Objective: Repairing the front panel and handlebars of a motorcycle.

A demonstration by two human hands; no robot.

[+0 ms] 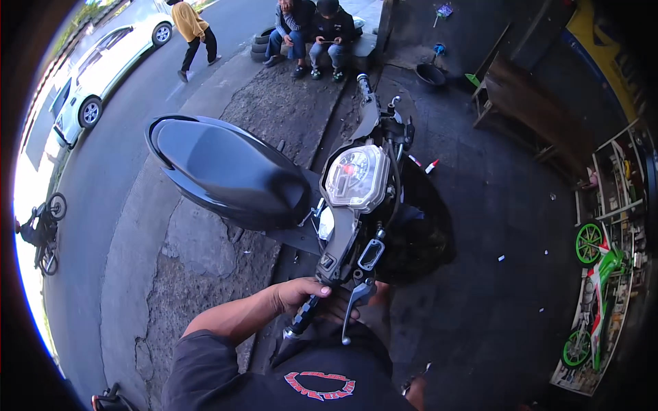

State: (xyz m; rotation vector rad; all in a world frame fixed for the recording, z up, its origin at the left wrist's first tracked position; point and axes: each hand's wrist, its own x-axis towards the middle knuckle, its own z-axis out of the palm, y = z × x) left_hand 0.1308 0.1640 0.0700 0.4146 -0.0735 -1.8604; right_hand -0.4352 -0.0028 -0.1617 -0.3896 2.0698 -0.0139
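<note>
A motor scooter's handlebar (pixel 339 243) crosses the middle, carrying an instrument cluster (pixel 353 177), an uncapped brake reservoir (pixel 371 255) and a silver lever (pixel 359 301). My left hand (pixel 312 294) is wrapped round the handlebar just behind the black grip (pixel 301 318), its fingers passing beneath the lever. The scooter's dark seat (pixel 216 168) lies to the left of the cluster. Low at the right, my right hand (pixel 413 392) is only partly visible, closed around a small metallic object (pixel 426 370) that I cannot make out.
Two seated people (pixel 322 41) are beside stacked tyres (pixel 264 44); another person (pixel 190 34) walks near a white car (pixel 96 75). A motorbike (pixel 44 233) is on the road. Right: a black basin (pixel 430 74), brown bench (pixel 521 109), and display case (pixel 569 380) holding a green-wheeled model bike (pixel 596 288).
</note>
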